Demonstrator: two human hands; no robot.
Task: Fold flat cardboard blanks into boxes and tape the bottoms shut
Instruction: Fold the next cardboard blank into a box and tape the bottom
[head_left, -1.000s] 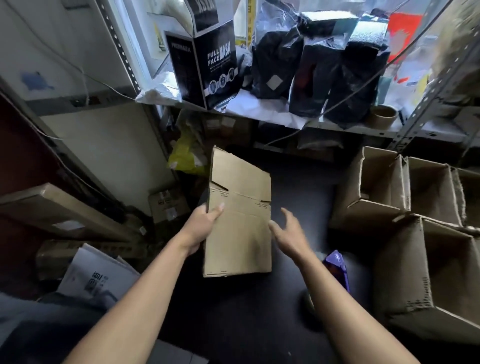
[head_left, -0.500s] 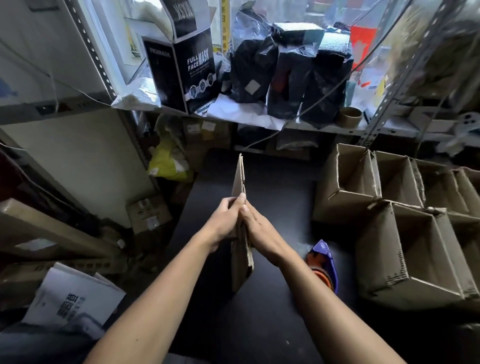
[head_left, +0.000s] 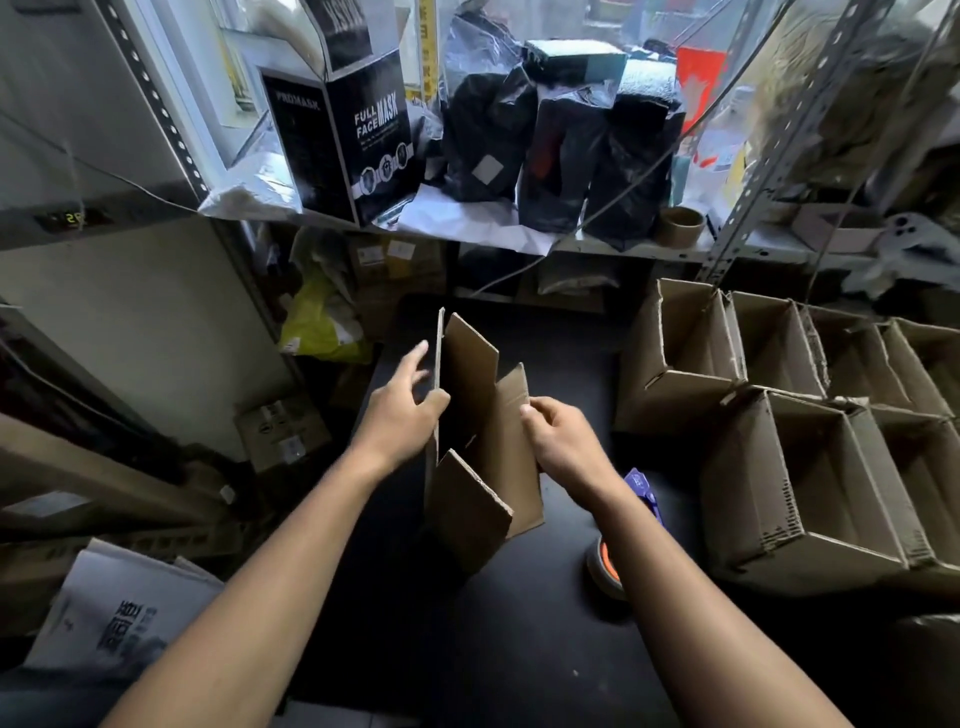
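Two hands spreading cardboard blank (seemingly hollow), open boxes beside

Plain brown cardboard on the half-opened blank, no print on it at all. It's set against a matt black bench. Same brown on the row of made-up boxes to the right. There's a flash of purple from the tape dispenser, and an orange core showing inside the tape roll. Up on the shelf, a black carton with white lettering, "FULL FACE MASK". Glossy black bags beside it, and a tan roll. A yellow-green bag glows below, and a red patch sits behind.
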